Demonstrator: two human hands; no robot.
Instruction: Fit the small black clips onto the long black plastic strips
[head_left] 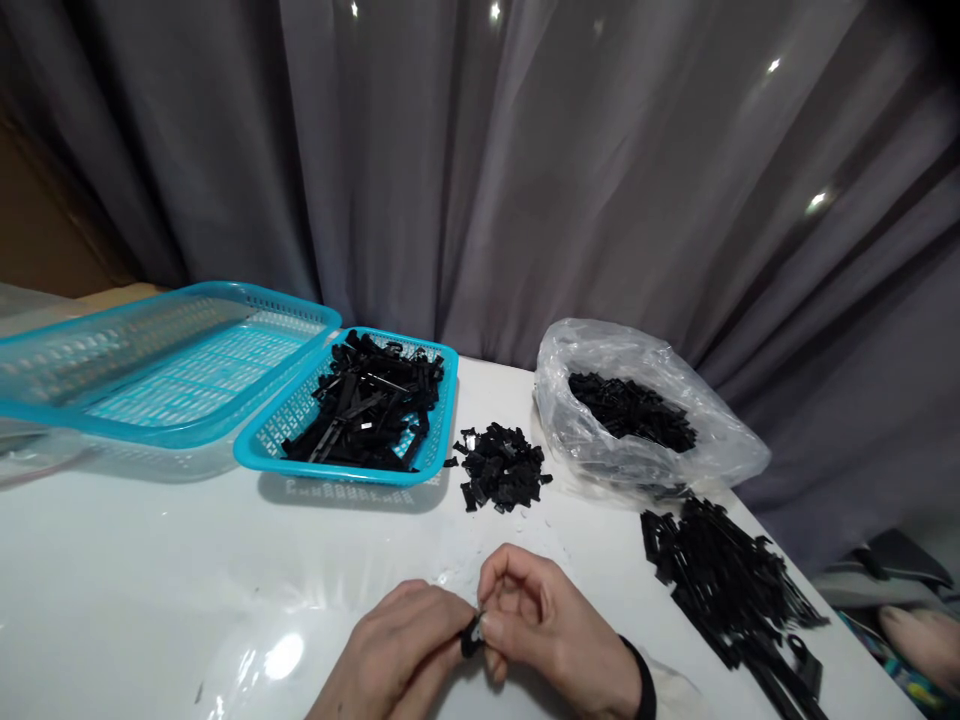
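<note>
Low in the middle of the view, my left hand [401, 655] and my right hand [544, 625] meet over the white table [150, 590]. Both pinch one small black plastic piece [471, 636] between their fingertips. Just beyond them lies a small heap of black clips [501, 468]. To the right, a pile of long black strips [731, 590] spreads over the table. A clear plastic bag [637, 410] behind that pile holds more small black pieces.
A small blue basket [349, 412] filled with black strips sits at the back centre. A larger blue basket [161, 360] rests on a clear one at the back left. Grey curtains hang behind. The table's right edge runs past the strip pile.
</note>
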